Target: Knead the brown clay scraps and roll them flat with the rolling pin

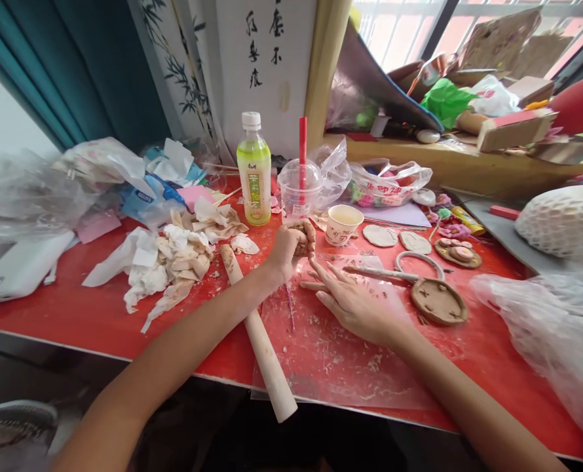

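My left hand [295, 249] is raised over the table with its fingers curled together and smeared with brown clay. Whatever it may hold is hidden. Close beside it, my right hand [345, 301] has its fingers stretched out and apart, their tips near the left fist. Beneath the hands lies a clear plastic sheet [331, 377] with clay crumbs. A wooden rolling pin [266, 354] passes under my left forearm. Just past the hands stands a paper cup [344, 225]. A clay-tipped stick [382, 272] and a round brown clay piece [439, 301] lie to the right.
Crumpled tissues [173, 262] cover the left side, near a white device [21, 272]. A drink bottle [255, 174] and a plastic cup with a red straw [299, 193] stand behind. Pale clay discs [380, 235], a ring [422, 254] and a plastic bag [542, 321] lie rightward.
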A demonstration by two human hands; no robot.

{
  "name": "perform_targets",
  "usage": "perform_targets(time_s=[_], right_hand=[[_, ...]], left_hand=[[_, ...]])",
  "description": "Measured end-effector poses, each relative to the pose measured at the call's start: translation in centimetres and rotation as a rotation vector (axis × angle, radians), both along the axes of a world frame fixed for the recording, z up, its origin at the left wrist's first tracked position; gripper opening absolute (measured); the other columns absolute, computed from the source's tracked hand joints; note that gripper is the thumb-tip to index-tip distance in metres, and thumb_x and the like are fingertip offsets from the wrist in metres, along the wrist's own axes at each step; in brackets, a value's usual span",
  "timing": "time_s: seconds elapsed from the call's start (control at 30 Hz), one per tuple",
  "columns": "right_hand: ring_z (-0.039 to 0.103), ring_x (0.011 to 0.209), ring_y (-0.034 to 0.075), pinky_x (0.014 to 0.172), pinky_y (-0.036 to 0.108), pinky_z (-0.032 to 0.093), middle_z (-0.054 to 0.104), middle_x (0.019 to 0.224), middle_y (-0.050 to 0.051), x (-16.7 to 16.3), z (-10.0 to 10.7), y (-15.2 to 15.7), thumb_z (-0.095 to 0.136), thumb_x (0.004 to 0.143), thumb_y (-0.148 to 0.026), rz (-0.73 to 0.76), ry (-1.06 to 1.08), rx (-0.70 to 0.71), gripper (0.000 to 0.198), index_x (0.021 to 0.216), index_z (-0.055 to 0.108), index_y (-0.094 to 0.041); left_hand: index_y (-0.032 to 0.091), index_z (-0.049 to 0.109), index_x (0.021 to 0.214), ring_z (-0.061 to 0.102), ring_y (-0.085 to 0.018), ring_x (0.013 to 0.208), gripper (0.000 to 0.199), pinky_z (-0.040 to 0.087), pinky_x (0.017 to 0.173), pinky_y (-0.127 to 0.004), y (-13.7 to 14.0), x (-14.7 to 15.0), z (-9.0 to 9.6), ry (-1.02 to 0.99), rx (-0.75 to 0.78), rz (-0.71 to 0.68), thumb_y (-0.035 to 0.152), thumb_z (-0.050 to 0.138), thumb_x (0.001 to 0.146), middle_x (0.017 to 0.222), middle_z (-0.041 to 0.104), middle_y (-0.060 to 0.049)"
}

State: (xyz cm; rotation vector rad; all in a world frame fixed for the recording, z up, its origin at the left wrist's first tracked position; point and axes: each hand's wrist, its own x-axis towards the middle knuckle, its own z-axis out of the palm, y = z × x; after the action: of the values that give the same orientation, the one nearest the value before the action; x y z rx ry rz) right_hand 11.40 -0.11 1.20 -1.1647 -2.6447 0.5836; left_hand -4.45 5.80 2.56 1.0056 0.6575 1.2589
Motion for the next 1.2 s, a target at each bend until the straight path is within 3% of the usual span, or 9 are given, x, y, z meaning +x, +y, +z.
perform_targets(time_s=[0.13, 0.23, 0.37, 0.43, 0.53, 0.67, 0.8, 0.97, 1.2], right_hand=[[0.016, 0.138, 0.03, 0.108, 0.057, 0.023, 0.037, 0.143, 0.001, 0.7, 0.1, 0.2, 0.025, 0.094, -0.042, 0.032, 0.052, 0.033, 0.049, 0.138, 0.039, -0.025], [0.019, 0.138, 0.029, 0.107, 0.056, 0.025, 0.056, 0.128, 0.005, 1.5, 0.2, 0.3, 0.028, 0.093, -0.046, 0.001, 0.13, -0.029, 0.05, 0.135, 0.043, -0.023], [0.053, 0.115, 0.025, 0.1, 0.047, 0.037, 0.07, 0.09, 0.007, 3.1, 0.7, 1.1, 0.024, 0.094, -0.047, -0.18, 0.398, -0.182, 0.051, 0.132, 0.043, -0.019], [0.06, 0.104, 0.023, 0.099, 0.044, 0.038, 0.07, 0.092, 0.006, 4.2, 0.8, 1.8, 0.025, 0.094, -0.049, -0.283, 0.483, -0.192, 0.05, 0.13, 0.044, -0.019], [0.059, 0.106, 0.024, 0.097, 0.044, 0.039, 0.069, 0.101, 0.006, 5.6, 0.8, 2.7, 0.025, 0.093, -0.051, -0.347, 0.44, -0.218, 0.049, 0.124, 0.049, -0.022], [0.056, 0.111, 0.026, 0.096, 0.045, 0.039, 0.064, 0.115, 0.006, 6.1, 0.4, 3.1, 0.026, 0.093, -0.049, -0.236, 0.247, -0.124, 0.046, 0.111, 0.06, -0.024], [0.056, 0.107, 0.029, 0.092, 0.047, 0.04, 0.064, 0.112, 0.008, 5.8, 0.0, 3.3, 0.026, 0.093, -0.046, -0.173, 0.134, 0.002, 0.045, 0.109, 0.062, -0.025], [0.054, 0.112, 0.027, 0.095, 0.045, 0.039, 0.061, 0.118, 0.006, 5.8, 0.3, 3.1, 0.026, 0.093, -0.049, -0.246, 0.204, -0.124, 0.047, 0.118, 0.058, -0.024], [0.058, 0.108, 0.027, 0.099, 0.047, 0.038, 0.067, 0.11, 0.007, 5.8, 0.9, 3.0, 0.035, 0.089, -0.053, -0.343, 0.404, -0.332, 0.046, 0.105, 0.065, -0.021]], left_hand=[[0.015, 0.048, 0.049, 0.042, -0.006, 0.038, 0.012, 0.033, 0.039, -0.019, 0.0, -0.1, 0.1, -0.01, 0.006, 0.011, 0.007, 0.039, 0.047, 0.047, 0.044, 0.002], [0.015, 0.049, 0.05, 0.042, -0.006, 0.038, 0.013, 0.033, 0.039, -0.019, -0.1, -0.1, 0.2, 0.0, -0.004, 0.005, 0.007, 0.039, 0.047, 0.047, 0.045, 0.002], [0.015, 0.048, 0.051, 0.042, -0.006, 0.038, 0.012, 0.034, 0.039, -0.019, 0.0, -0.1, 0.1, 0.001, -0.024, -0.02, 0.007, 0.04, 0.047, 0.047, 0.044, 0.002], [0.015, 0.049, 0.051, 0.042, -0.006, 0.038, 0.013, 0.033, 0.039, -0.019, 0.0, -0.1, 0.0, -0.003, -0.026, -0.026, 0.007, 0.04, 0.047, 0.048, 0.045, 0.002], [0.015, 0.049, 0.05, 0.042, -0.006, 0.039, 0.013, 0.033, 0.039, -0.019, 0.1, -0.1, -0.1, -0.01, -0.015, -0.042, 0.006, 0.04, 0.047, 0.048, 0.045, 0.002], [0.015, 0.049, 0.052, 0.042, -0.005, 0.039, 0.013, 0.032, 0.039, -0.019, 0.0, -0.2, -0.2, 0.023, 0.009, -0.064, 0.006, 0.04, 0.048, 0.05, 0.046, 0.003], [0.015, 0.049, 0.054, 0.042, -0.005, 0.039, 0.012, 0.032, 0.04, -0.02, 0.0, -0.2, -0.2, 0.059, 0.011, -0.068, 0.006, 0.041, 0.05, 0.051, 0.047, 0.003], [0.015, 0.048, 0.053, 0.043, -0.006, 0.04, 0.013, 0.031, 0.04, -0.02, 0.0, 0.0, -0.1, 0.068, 0.002, -0.083, 0.005, 0.041, 0.049, 0.049, 0.046, 0.002], [0.015, 0.05, 0.054, 0.042, -0.006, 0.04, 0.014, 0.032, 0.04, -0.02, 0.3, 0.1, -0.3, 0.039, 0.009, -0.09, 0.006, 0.042, 0.048, 0.051, 0.046, 0.003]])
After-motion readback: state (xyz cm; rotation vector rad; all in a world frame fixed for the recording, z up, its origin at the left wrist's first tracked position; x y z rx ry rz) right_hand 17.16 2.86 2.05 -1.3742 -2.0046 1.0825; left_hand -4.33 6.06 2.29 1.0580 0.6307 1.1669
